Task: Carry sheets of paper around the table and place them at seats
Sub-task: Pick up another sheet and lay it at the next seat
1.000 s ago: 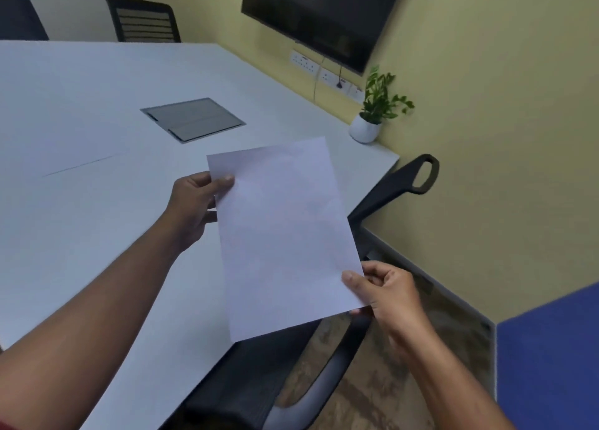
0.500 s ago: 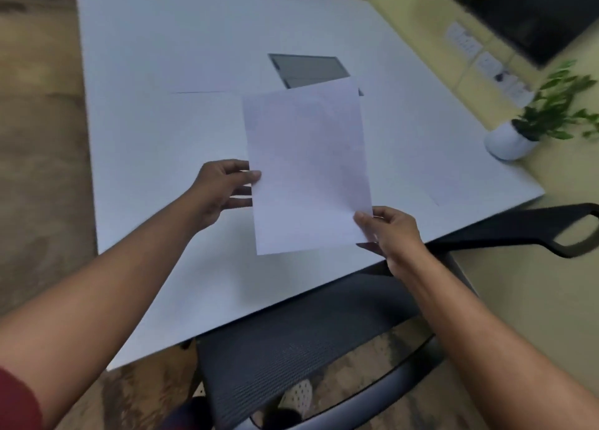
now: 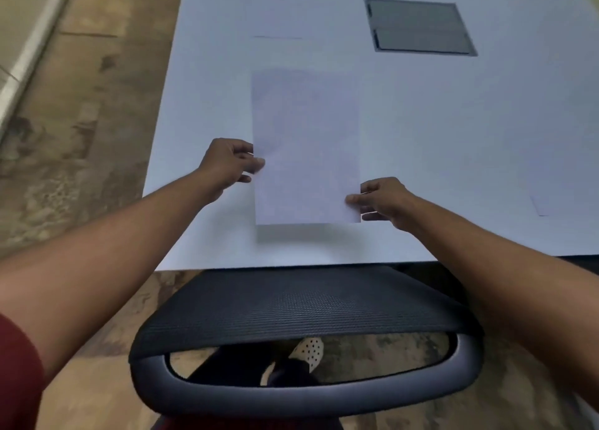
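A white sheet of paper (image 3: pixel 306 144) hangs low over the white table (image 3: pixel 437 144), its near edge lifted and casting a shadow on the tabletop. My left hand (image 3: pixel 228 164) pinches the sheet's left edge. My right hand (image 3: pixel 381 199) pinches its lower right corner. The sheet lies in line with the black mesh chair (image 3: pixel 301 306) pushed up to the table's near edge. Faint edges of other white sheets show on the table at the far middle (image 3: pixel 277 37) and at the right (image 3: pixel 539 207).
A grey cable hatch (image 3: pixel 419 26) is set into the tabletop at the far right. Brown patterned floor (image 3: pixel 81 138) runs along the table's left side. The chair's grey frame (image 3: pixel 304 394) curves below, with a spotted shoe (image 3: pixel 309 348) visible through it.
The view has swung from the table corner with the plant to face this seat squarely. Both hands have lowered the sheet toward the tabletop in front of the chair.
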Action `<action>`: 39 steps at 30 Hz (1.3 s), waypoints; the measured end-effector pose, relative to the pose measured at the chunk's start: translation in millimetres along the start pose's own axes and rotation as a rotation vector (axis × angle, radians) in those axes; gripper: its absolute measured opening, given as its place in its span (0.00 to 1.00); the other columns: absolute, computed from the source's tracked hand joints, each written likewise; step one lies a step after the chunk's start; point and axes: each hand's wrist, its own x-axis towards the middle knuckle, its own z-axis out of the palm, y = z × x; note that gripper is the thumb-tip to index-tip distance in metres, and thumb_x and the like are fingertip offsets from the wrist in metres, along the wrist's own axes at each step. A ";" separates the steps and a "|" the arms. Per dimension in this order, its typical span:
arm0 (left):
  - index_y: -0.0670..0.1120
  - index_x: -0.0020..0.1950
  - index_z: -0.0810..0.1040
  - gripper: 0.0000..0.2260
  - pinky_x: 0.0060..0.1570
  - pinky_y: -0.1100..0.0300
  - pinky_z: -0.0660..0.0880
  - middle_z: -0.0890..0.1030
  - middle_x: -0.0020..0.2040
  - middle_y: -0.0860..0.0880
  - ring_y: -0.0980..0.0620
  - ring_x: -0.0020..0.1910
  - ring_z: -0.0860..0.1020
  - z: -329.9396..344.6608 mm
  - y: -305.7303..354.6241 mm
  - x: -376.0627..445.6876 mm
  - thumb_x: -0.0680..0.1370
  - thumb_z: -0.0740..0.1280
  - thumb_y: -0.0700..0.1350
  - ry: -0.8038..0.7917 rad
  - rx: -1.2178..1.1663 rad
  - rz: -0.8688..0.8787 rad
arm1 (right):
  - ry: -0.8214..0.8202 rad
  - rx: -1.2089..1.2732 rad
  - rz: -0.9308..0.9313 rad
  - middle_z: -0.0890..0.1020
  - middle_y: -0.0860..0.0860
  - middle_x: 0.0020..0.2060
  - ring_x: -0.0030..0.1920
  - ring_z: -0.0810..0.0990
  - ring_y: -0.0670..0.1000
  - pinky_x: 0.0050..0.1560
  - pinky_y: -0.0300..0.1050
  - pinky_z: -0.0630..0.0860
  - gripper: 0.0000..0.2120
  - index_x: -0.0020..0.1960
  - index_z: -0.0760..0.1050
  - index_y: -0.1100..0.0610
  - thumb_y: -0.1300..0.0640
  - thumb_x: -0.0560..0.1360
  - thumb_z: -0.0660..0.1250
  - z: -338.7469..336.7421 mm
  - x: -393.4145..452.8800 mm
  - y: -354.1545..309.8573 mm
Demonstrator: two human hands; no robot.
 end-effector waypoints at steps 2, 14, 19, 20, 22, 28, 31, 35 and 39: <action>0.39 0.65 0.84 0.17 0.44 0.60 0.82 0.88 0.53 0.42 0.51 0.49 0.85 -1.9 -10.4 7.8 0.77 0.79 0.39 0.016 0.031 -0.019 | -0.015 -0.023 0.016 0.88 0.61 0.50 0.43 0.86 0.54 0.57 0.52 0.85 0.12 0.52 0.82 0.69 0.62 0.75 0.79 6.1 14.7 4.0; 0.40 0.59 0.85 0.15 0.37 0.69 0.80 0.88 0.46 0.41 0.53 0.36 0.83 -4.6 -79.3 47.8 0.73 0.82 0.36 0.086 0.241 -0.065 | 0.005 -0.236 0.047 0.87 0.63 0.46 0.40 0.88 0.57 0.48 0.51 0.88 0.13 0.45 0.79 0.63 0.67 0.68 0.83 57.9 82.9 37.8; 0.42 0.59 0.86 0.16 0.49 0.55 0.84 0.89 0.45 0.42 0.52 0.36 0.84 0.4 -97.4 53.3 0.73 0.82 0.39 0.104 0.317 -0.048 | 0.055 -0.364 0.006 0.86 0.60 0.44 0.38 0.88 0.57 0.48 0.54 0.88 0.15 0.47 0.78 0.63 0.65 0.67 0.82 61.8 96.7 46.6; 0.43 0.60 0.85 0.16 0.50 0.55 0.83 0.89 0.45 0.42 0.49 0.40 0.84 2.0 -100.1 53.2 0.73 0.82 0.39 0.111 0.329 -0.046 | 0.060 -0.409 -0.002 0.87 0.60 0.44 0.37 0.87 0.56 0.48 0.53 0.87 0.16 0.48 0.78 0.64 0.65 0.66 0.82 61.7 98.8 48.6; 0.45 0.62 0.84 0.19 0.47 0.59 0.80 0.88 0.46 0.43 0.48 0.46 0.85 4.6 -105.4 52.8 0.73 0.81 0.40 0.128 0.355 -0.037 | 0.067 -0.479 -0.013 0.87 0.58 0.46 0.37 0.84 0.54 0.46 0.51 0.85 0.17 0.50 0.79 0.65 0.64 0.66 0.81 61.5 101.7 52.5; 0.49 0.76 0.77 0.34 0.48 0.63 0.74 0.86 0.50 0.50 0.52 0.48 0.82 4.2 -122.3 54.5 0.71 0.84 0.44 0.096 0.394 -0.012 | 0.021 -0.526 -0.067 0.85 0.55 0.45 0.42 0.85 0.58 0.46 0.53 0.84 0.14 0.49 0.78 0.61 0.63 0.67 0.79 59.6 104.9 58.1; 0.48 0.78 0.74 0.39 0.57 0.55 0.76 0.82 0.57 0.49 0.48 0.49 0.81 0.7 -129.0 55.7 0.70 0.85 0.49 0.050 0.457 0.043 | 0.033 -0.594 -0.170 0.82 0.52 0.44 0.46 0.83 0.59 0.40 0.46 0.77 0.09 0.49 0.77 0.58 0.61 0.71 0.73 60.5 104.3 62.3; 0.52 0.80 0.74 0.38 0.72 0.45 0.71 0.72 0.76 0.49 0.43 0.74 0.69 -7.4 -138.9 49.3 0.73 0.79 0.63 -0.084 0.801 0.245 | 0.007 -0.881 -0.490 0.74 0.54 0.68 0.66 0.73 0.60 0.59 0.53 0.76 0.24 0.68 0.74 0.56 0.51 0.76 0.74 59.6 102.2 68.4; 0.60 0.82 0.69 0.50 0.76 0.37 0.63 0.63 0.85 0.55 0.41 0.81 0.61 -13.2 -147.9 45.2 0.67 0.54 0.86 -0.226 1.119 0.410 | -0.108 -1.087 -0.575 0.63 0.50 0.82 0.77 0.63 0.64 0.74 0.60 0.70 0.41 0.81 0.64 0.51 0.39 0.74 0.75 54.5 109.2 71.5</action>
